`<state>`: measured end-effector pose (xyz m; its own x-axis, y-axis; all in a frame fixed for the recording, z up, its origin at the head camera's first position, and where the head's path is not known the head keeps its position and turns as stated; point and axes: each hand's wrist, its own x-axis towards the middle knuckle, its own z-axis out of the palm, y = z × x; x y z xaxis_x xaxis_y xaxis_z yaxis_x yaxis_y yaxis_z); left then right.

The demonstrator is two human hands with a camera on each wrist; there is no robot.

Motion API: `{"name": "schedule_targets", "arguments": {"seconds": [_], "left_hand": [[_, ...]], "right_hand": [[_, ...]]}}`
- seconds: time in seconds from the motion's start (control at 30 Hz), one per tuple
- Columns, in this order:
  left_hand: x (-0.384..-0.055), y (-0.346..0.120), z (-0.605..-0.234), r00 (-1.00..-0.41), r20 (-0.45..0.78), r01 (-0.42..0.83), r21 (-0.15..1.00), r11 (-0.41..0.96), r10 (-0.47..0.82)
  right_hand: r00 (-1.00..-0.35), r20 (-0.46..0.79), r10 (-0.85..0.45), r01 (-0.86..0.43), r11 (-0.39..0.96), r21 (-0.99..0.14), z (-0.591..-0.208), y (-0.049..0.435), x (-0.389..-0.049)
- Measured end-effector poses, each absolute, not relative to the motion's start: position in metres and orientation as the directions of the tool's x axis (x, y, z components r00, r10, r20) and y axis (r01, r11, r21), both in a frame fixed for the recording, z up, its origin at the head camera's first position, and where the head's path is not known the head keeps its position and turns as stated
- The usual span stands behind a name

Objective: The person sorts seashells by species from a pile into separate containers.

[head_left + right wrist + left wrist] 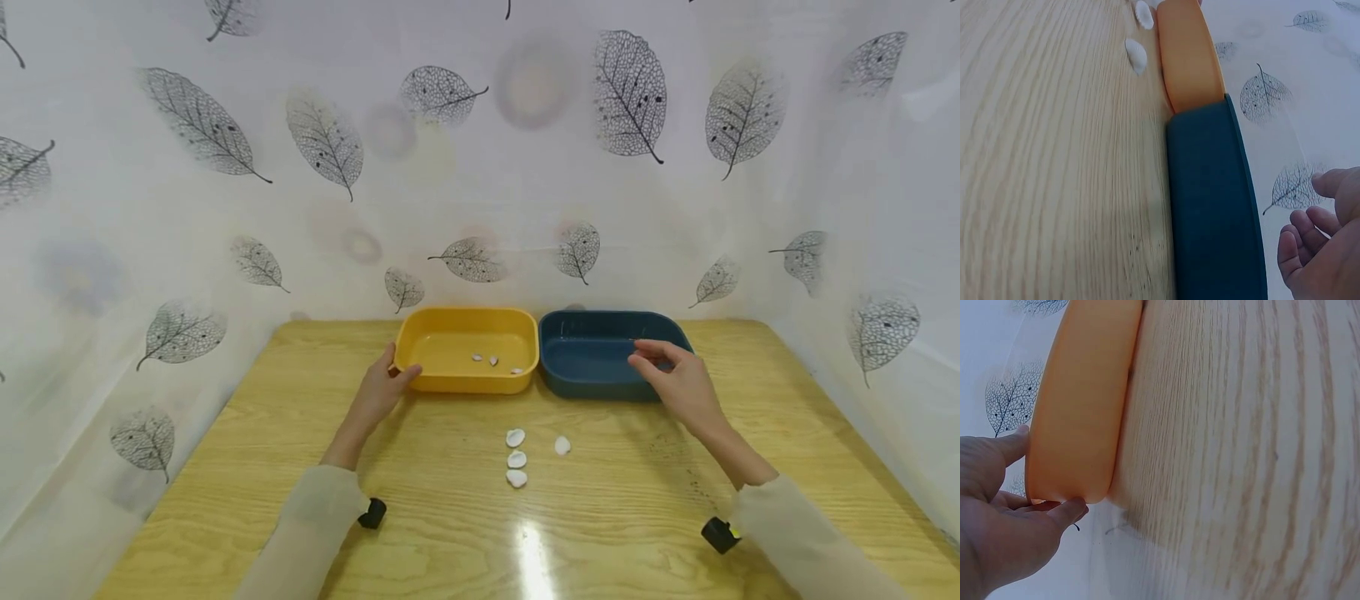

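Observation:
My left hand [381, 389] grips the left end of a yellow plastic bin [472, 383], its thumb at the front rim and fingers round the side. The left wrist view shows the fingers against the bin's end wall [1082, 406]. Three small pale shells [493, 361] lie inside it. Over the right part of a dark blue bin [592, 385] hovers my right hand [686, 392], fingers loosely bent. Nothing shows between thumb and fingers in the right wrist view, where the hand [1329, 244] is apart from the blue wall [1210, 206].
On the wooden table [420, 508], three white seashells [516, 459] form a column before the bins. Another white shell [562, 446] lies to their right. The bins stand side by side against a leaf-patterned curtain [472, 192].

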<state>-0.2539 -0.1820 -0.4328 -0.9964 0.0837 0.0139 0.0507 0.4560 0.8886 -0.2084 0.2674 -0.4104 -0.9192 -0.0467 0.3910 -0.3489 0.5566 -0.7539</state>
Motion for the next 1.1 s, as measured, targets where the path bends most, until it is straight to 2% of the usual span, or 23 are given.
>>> {"name": "schedule_targets", "arguments": {"seconds": [0.33,0.67,1.1], "left_hand": [[-0.255,-0.184,-0.435,-0.995,0.001,0.045,0.891,0.452,0.096],[-0.255,-0.185,-0.435,-0.995,-0.006,0.040,0.894,0.446,0.100],[-0.255,-0.185,-0.434,-0.993,0.014,0.063,0.897,0.437,0.115]], "right_hand": [[-0.929,0.365,0.050,-0.261,0.612,-0.747,-0.411,0.299,-0.201],[-0.909,0.398,0.126,-0.228,0.650,-0.725,-0.417,0.329,-0.200],[-0.934,0.342,0.104,-0.184,0.679,-0.710,-0.425,0.343,-0.202]]}}
